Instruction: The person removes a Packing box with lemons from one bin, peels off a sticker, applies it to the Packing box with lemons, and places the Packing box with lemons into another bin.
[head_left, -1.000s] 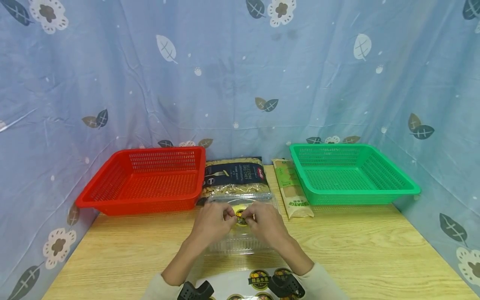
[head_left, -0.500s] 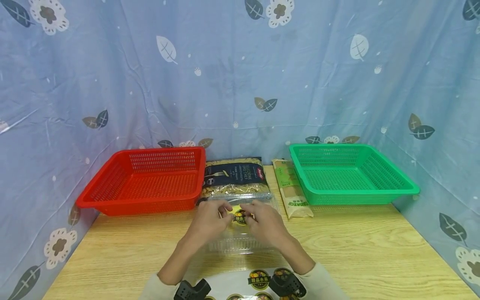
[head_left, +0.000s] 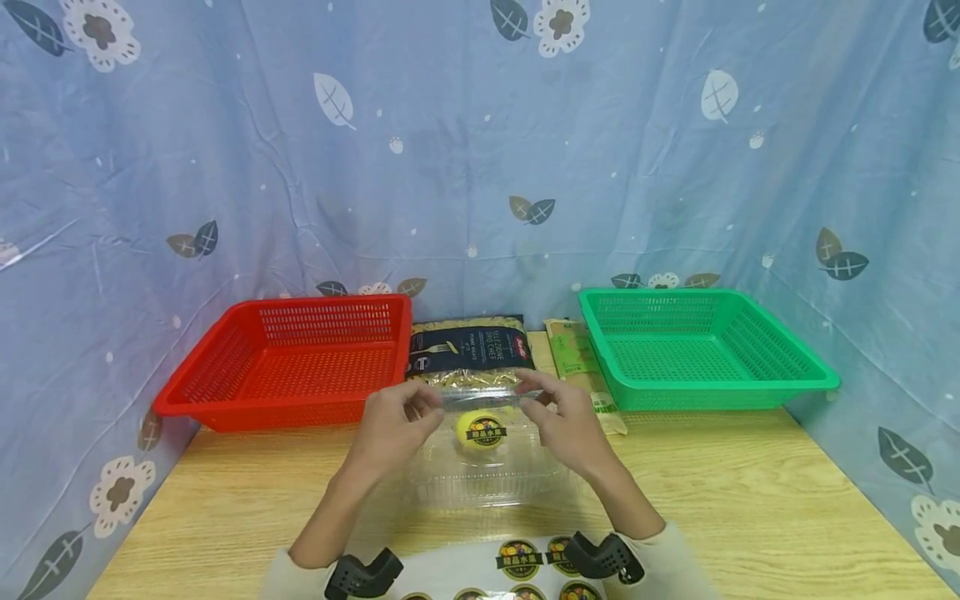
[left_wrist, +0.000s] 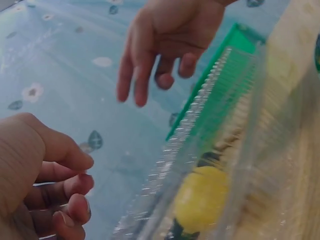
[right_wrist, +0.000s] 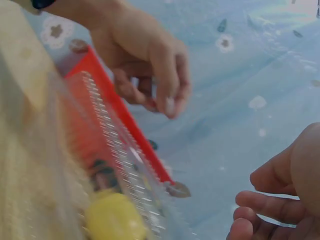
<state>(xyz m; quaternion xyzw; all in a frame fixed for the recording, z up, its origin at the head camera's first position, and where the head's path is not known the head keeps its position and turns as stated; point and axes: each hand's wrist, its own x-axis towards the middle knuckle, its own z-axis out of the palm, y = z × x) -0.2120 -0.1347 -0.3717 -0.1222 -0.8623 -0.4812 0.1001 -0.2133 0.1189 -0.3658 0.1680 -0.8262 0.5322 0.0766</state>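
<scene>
A clear plastic clamshell box (head_left: 487, 492) sits in the middle of the table. Through it shows a yellow fruit, probably a lemon (left_wrist: 202, 200), with a round black-and-gold sticker (head_left: 486, 432) in front of it, seemingly on the lid. My left hand (head_left: 397, 425) is by the box's left side, fingers loosely bent and holding nothing. On the other side, my right hand (head_left: 566, 417) hovers near the far right corner, thumb and fingers apart around nothing. In the wrist views both hands look separate from the box. The lid's edges are blurred there.
A red basket (head_left: 277, 417) stands at left, a green basket (head_left: 712, 396) at right. Behind the box lie a pasta bag (head_left: 472, 350) and a narrow beige-and-green packet (head_left: 581, 367). A sheet of round stickers (head_left: 450, 575) lies at the near edge.
Both hands have come away from the sticker at the lid's middle and spread outward, left hand to the left, right hand to the right. The sticker stays at the box.
</scene>
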